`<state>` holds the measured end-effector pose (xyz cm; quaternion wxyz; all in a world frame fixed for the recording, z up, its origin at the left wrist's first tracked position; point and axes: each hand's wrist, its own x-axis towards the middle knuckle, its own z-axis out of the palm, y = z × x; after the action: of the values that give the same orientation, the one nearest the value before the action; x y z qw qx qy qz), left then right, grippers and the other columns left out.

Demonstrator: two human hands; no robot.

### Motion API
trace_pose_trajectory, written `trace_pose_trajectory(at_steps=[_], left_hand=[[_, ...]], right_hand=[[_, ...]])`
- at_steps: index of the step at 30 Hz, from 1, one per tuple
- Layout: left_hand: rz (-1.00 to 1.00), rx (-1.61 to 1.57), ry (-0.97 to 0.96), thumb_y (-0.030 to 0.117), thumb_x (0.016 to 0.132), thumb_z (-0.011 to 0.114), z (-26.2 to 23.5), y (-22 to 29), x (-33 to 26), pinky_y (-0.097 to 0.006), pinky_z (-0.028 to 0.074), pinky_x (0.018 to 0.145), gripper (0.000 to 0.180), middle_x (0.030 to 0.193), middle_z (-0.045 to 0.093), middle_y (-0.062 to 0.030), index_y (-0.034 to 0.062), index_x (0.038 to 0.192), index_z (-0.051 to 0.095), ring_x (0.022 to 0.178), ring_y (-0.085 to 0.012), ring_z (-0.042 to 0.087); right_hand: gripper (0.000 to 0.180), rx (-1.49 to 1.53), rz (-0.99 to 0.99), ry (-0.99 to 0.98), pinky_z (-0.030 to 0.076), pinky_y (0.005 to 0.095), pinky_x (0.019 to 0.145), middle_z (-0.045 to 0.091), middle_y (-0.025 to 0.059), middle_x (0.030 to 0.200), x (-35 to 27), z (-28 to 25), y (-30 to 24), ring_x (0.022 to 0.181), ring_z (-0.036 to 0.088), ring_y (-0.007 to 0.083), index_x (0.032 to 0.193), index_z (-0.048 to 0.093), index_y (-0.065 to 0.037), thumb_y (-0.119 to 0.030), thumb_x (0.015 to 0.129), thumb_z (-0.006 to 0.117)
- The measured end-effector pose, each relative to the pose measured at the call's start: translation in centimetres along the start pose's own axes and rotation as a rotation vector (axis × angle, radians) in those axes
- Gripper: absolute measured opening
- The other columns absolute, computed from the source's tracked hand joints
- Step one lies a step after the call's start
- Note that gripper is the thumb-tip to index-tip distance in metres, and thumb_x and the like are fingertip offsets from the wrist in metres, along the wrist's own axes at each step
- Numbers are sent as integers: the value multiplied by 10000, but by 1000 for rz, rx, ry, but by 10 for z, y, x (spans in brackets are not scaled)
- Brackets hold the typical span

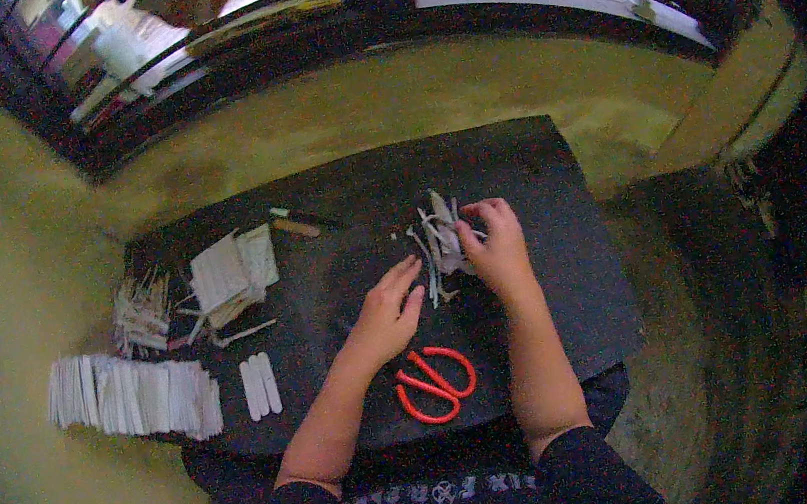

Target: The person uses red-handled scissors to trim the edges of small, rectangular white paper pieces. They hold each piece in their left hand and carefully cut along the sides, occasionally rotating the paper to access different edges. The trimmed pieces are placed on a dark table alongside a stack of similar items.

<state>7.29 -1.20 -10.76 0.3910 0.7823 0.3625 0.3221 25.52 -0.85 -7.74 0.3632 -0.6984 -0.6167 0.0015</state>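
Note:
A small heap of crumpled pale paper scraps and thin strips (444,237) lies on the dark table, between my two hands. My right hand (499,248) is at the heap's right side, thumb and fingers curled around some of the scraps. From the left, my left hand (392,314) reaches toward the strips with its fingers stretched out and holds nothing. Below and between my forearms lie scissors with red looped handles (428,384); their blades cannot be made out against the dark surface.
Left on the dark table (343,249) are a stack of pale paper pieces (221,276), a bundle of thin strips (141,314), a long row of packed white flat pieces (134,396) and several round-ended sticks (261,385). A short brown stick-like thing (297,227) lies farther back. A wall rises behind.

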Motion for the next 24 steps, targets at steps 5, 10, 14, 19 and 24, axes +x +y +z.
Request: trace_pose_trajectory(at_steps=[5,10,14,19,24], left_hand=[[-78,30,403,111,786,498,-65,7,-32,-356,387,844,291,1109,471,-150,0,1055,486,997,-310,474],[-368,316,827,113,755,535,-118,-32,-68,-389,355,840,287,959,478,-162,24,1025,495,947,-320,449],[-468,569,937,177,722,588,-135,-62,-84,-419,303,862,420,1008,428,-204,-3,1070,437,951,-345,420],[-517,471,1100,220,711,622,-130,-103,-84,-413,347,824,505,1009,415,-217,-28,1091,401,962,-365,403],[-533,176,982,142,684,643,-136,-97,-89,-409,358,822,489,1031,391,-216,-38,1072,405,952,-358,415]], right_hand=[[187,146,-32,-46,427,360,713,524,158,878,-16,-16,-35,802,524,321,837,540,-15,-141,710,595],[160,177,-221,-139,426,354,710,539,136,867,-33,-13,-80,803,535,300,830,547,-41,-123,704,599],[136,265,-324,-304,422,308,689,535,120,835,-54,-10,-110,791,541,254,817,543,-19,-53,696,595],[183,262,-412,-417,427,321,667,530,134,835,-73,3,-123,783,538,283,835,554,-29,-39,661,608],[151,265,-369,-454,416,314,690,521,134,836,-75,7,-125,794,531,279,813,548,-19,-39,672,598]])
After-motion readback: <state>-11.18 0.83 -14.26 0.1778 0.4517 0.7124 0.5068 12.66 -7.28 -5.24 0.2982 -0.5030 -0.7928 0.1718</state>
